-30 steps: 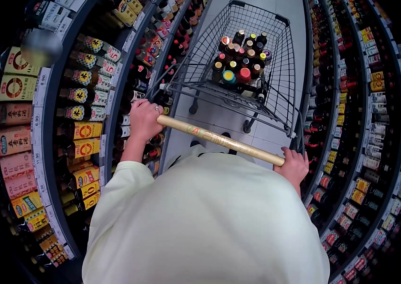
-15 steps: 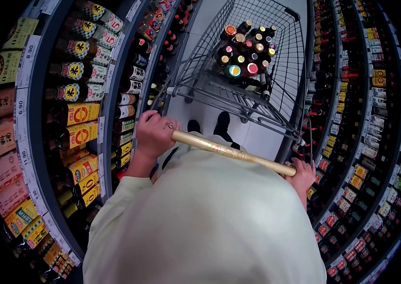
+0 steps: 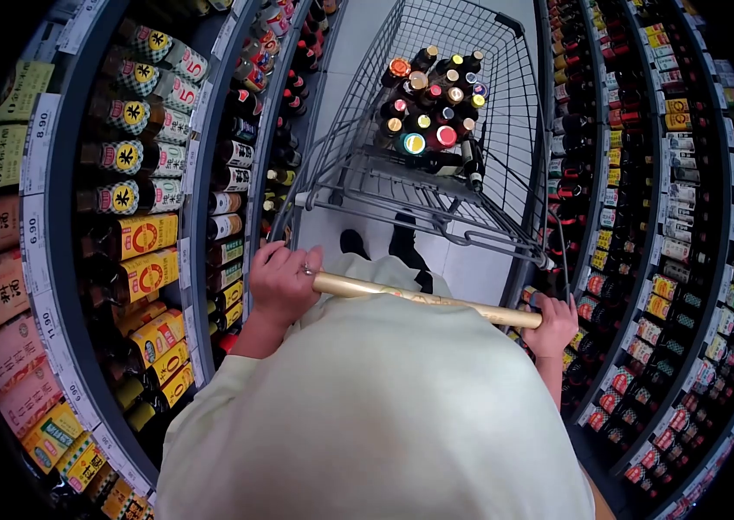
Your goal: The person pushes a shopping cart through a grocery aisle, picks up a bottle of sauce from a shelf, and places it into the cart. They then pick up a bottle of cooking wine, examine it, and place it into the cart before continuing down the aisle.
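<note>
A metal shopping cart point(image 3: 402, 195) stands in front of my body, its pale yellow push bar point(image 3: 436, 297) running across my waist. My left hand point(image 3: 285, 282) is closed around the bar's left end; a ring shows on one finger. At the right end, my right hand point(image 3: 552, 325) is wrapped round the corner where the bar meets the side frame. Several dark bottles point(image 3: 426, 120) with red, yellow, orange and teal caps stand bunched in the basket near the folded seat flap. A bottle point(image 3: 473, 165) lies tilted at the bunch's near right side.
Shelves of bottles point(image 3: 155, 178) with price strips point(image 3: 42, 143) line the aisle closely on the left. More packed shelves point(image 3: 618, 217) run along the right, near the cart's side. Pale floor tiles point(image 3: 462, 264) and my dark shoes point(image 3: 403, 238) show beneath the cart.
The cart and bottles sit slightly further left and lower in view, and the left shelves have shifted downward. Both hands keep their hold on the push bar.
</note>
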A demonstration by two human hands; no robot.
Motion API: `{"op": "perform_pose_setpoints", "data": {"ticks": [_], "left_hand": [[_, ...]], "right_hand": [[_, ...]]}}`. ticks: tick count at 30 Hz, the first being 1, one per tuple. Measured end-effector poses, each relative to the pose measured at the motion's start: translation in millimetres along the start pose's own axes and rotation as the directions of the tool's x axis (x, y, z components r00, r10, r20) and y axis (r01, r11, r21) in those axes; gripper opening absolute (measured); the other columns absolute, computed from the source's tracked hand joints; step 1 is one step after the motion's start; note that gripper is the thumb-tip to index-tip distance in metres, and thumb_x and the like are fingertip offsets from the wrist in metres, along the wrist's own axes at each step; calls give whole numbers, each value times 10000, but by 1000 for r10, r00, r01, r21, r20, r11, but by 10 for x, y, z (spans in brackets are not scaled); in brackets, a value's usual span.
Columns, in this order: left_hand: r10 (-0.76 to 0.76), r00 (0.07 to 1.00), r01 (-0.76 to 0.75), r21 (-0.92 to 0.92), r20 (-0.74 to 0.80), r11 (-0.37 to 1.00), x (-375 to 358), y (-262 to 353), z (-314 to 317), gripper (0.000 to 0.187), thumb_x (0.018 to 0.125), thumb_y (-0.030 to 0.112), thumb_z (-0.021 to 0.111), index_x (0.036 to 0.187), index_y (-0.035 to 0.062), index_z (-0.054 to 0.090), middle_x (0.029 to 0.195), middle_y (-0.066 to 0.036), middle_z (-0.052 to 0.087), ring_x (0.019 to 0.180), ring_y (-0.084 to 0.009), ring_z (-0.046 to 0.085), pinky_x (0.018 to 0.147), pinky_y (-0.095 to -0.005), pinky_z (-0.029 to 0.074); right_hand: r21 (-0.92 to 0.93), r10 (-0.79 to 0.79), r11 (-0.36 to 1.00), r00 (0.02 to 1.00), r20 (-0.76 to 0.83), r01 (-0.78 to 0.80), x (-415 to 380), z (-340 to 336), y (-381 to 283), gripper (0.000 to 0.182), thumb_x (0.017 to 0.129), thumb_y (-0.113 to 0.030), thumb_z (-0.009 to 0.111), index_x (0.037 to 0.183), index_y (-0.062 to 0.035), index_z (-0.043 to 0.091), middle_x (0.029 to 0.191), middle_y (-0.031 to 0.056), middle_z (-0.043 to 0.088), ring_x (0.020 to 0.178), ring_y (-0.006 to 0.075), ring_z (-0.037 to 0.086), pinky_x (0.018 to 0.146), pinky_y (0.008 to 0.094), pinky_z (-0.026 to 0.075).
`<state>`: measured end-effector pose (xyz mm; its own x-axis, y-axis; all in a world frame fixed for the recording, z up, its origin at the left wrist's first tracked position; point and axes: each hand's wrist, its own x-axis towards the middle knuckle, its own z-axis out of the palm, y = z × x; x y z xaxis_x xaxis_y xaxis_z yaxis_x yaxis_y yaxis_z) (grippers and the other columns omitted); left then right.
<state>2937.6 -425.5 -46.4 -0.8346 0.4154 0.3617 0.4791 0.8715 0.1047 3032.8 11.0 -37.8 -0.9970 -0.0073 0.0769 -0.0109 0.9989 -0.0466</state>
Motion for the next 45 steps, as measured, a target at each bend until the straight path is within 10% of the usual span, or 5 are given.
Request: {"op": "perform_pose_setpoints", "data": {"ticks": [45], "left_hand": [[-31,999,29,50,39,998,564,-84,163,254,697,119,740,611,135,502,594,-9,503,593,-222,516,802,-376,476]], "right_hand": [[53,-4,999,999,43,1,579,-11,151,220,678,-201,722,873,-100,700,740,57,631,721,261,606,1017,518,432]]}}
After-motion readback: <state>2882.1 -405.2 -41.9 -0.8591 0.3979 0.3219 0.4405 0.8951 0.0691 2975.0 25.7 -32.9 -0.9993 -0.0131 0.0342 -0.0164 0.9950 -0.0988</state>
